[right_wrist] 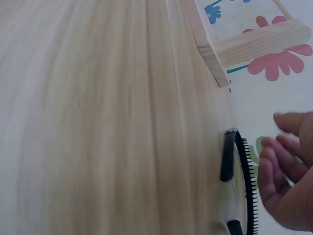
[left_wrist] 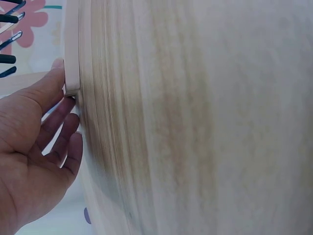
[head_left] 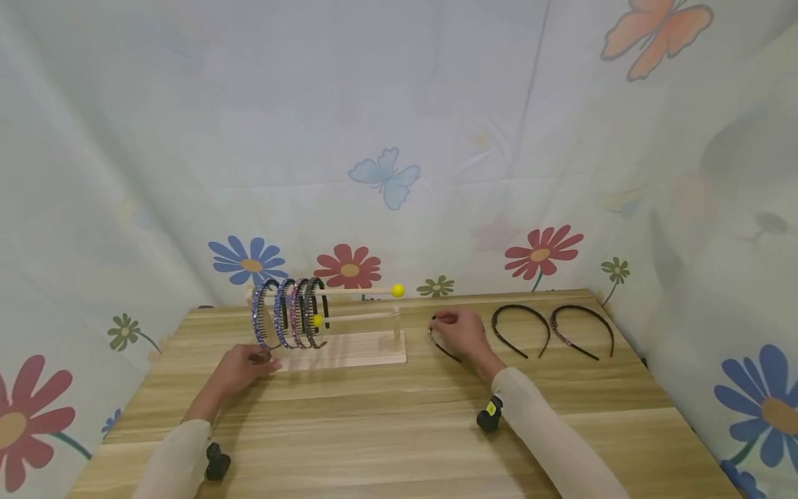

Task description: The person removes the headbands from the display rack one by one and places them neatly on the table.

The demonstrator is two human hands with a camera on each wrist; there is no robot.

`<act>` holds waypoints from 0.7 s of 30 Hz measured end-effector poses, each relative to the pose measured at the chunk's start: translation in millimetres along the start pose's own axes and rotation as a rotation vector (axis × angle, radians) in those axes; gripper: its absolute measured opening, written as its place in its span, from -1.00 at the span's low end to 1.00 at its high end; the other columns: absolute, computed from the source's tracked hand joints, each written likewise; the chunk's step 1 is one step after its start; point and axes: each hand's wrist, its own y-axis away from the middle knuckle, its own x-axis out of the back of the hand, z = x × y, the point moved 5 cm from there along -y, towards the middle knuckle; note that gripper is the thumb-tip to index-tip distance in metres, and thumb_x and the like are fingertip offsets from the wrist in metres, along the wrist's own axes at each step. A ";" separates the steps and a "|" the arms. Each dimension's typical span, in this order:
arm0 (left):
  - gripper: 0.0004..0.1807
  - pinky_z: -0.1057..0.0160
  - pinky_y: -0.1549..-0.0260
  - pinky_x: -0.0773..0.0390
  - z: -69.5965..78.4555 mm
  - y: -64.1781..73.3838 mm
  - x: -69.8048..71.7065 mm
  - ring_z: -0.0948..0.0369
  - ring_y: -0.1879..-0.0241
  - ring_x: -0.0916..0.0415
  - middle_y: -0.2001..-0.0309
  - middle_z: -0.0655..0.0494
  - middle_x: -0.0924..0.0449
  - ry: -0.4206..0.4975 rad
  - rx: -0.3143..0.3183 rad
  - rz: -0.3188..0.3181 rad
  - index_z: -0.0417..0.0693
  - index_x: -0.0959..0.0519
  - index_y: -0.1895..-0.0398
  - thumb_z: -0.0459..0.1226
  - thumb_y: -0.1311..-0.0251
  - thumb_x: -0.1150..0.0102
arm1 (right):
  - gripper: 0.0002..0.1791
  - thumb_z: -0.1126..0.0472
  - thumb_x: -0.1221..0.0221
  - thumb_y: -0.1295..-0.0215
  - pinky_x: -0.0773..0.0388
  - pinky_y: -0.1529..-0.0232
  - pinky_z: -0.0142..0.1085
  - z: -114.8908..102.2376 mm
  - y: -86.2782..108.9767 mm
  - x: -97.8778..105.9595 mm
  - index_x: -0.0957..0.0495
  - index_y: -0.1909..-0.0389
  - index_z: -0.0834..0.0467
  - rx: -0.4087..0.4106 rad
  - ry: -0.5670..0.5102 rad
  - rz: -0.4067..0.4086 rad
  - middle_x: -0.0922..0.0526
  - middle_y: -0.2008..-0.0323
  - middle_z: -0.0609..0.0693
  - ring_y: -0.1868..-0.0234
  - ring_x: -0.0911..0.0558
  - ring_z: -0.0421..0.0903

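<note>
My left hand is at the left end of a wooden headband stand. In the left wrist view, its thumb lies against the stand's base and the fingers curl at the corner, gripping it. Several glittery toothed headbands, blue, pink and dark, hang on the stand's left part. My right hand hovers over a black headband with a sparkly section, lying right of the stand. In the right wrist view, the loosely bent fingers are apart from that toothed headband and hold nothing.
Two more black headbands lie farther right, one plain-looking and one with a pinkish section. Yellow balls cap the stand's two rods. Behind the wooden table hangs a flowered cloth.
</note>
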 end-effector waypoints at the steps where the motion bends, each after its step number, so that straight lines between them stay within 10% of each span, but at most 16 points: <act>1: -0.72 -0.15 0.02 -0.66 0.4 0.2 0.1 -0.15 0.04 -0.69 0.10 -0.14 -0.75 0.001 -0.001 0.000 -0.15 -0.72 0.17 -0.11 -0.30 -0.38 | -0.67 0.08 -0.38 -0.33 -0.68 0.10 -0.13 -2.0 0.9 1.3 -0.73 0.00 0.19 0.023 -0.012 -0.015 -0.78 0.18 -0.02 0.12 -0.71 -0.07; 21: -0.73 -0.16 0.00 -0.66 0.2 0.4 -0.1 -0.14 0.02 -0.69 0.09 -0.11 -0.75 -0.002 0.000 -0.002 -0.11 -0.71 0.18 -0.09 -0.30 -0.38 | -0.65 -0.01 -0.41 -0.29 -0.71 0.13 -0.31 -59.1 34.5 18.8 -0.74 -0.01 0.07 0.390 -0.064 -0.079 -0.80 0.16 -0.05 0.18 -0.75 -0.15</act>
